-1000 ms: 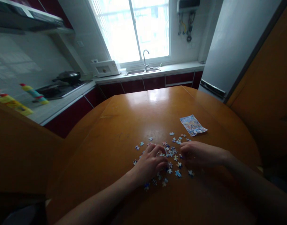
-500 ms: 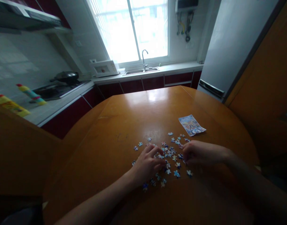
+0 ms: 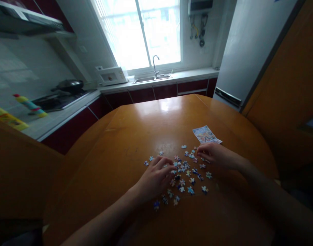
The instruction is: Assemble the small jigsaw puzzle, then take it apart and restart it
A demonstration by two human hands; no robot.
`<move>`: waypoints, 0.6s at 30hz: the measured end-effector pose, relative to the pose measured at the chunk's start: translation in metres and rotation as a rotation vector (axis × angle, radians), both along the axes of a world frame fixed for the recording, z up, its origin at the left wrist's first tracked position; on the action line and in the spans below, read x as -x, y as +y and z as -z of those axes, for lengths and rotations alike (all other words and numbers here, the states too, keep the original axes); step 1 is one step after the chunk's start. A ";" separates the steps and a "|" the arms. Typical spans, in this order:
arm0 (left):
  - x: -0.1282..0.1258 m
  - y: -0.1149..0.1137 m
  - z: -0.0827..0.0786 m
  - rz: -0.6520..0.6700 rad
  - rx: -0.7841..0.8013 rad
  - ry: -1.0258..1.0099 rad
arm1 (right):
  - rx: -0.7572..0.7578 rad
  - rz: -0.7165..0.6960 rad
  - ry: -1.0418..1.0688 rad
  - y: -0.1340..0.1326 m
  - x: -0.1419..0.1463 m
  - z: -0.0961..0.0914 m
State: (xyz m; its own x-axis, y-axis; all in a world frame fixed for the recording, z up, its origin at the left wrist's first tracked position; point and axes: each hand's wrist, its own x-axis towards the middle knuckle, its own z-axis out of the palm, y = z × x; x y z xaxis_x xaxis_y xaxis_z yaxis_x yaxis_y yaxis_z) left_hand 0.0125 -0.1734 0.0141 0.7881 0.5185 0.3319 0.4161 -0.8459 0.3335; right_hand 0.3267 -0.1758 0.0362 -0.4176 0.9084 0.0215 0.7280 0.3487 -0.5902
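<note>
Small jigsaw puzzle pieces (image 3: 182, 166) lie loosely scattered near the front of the wooden table (image 3: 146, 126), mostly pale blue, some dark blue or pinkish. Over the left side of the spread is my left hand (image 3: 158, 174), its curved fingers apart and its fingertips close to the pieces. My right hand (image 3: 215, 154) is at the upper right of the spread, with its fingers drawn together. Whatever may be between those fingertips is too small to make out. Just beyond this hand lies a printed picture sheet (image 3: 206, 134), its lower edge partly behind the hand.
Across the table stands a counter with a sink (image 3: 152, 78), a tap and a white microwave (image 3: 111, 76). On the left are a stove with a black pan (image 3: 70, 86) and yellow bottles (image 3: 30, 105). A tall fridge (image 3: 245, 48) stands at the right.
My right hand has moved up toward the picture sheet, uncovering several pieces below it. My left hand has shifted slightly left, partly with the camera's small turn.
</note>
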 end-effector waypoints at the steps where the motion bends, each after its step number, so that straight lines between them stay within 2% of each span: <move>1: 0.003 0.004 0.001 -0.024 -0.017 -0.011 | -0.020 0.044 -0.007 0.002 -0.001 0.002; 4: 0.012 0.013 0.003 -0.040 -0.054 0.012 | -0.055 0.176 -0.016 0.008 -0.005 0.007; 6: 0.014 0.015 0.006 -0.034 -0.061 0.042 | -0.051 0.214 -0.018 0.010 -0.006 0.009; 14: 0.003 0.014 0.020 -0.024 -0.088 -0.001 | -0.042 0.192 -0.011 0.008 0.000 0.009; 18: 0.000 0.015 0.018 -0.004 -0.162 -0.046 | -0.051 0.196 0.001 0.008 0.000 0.009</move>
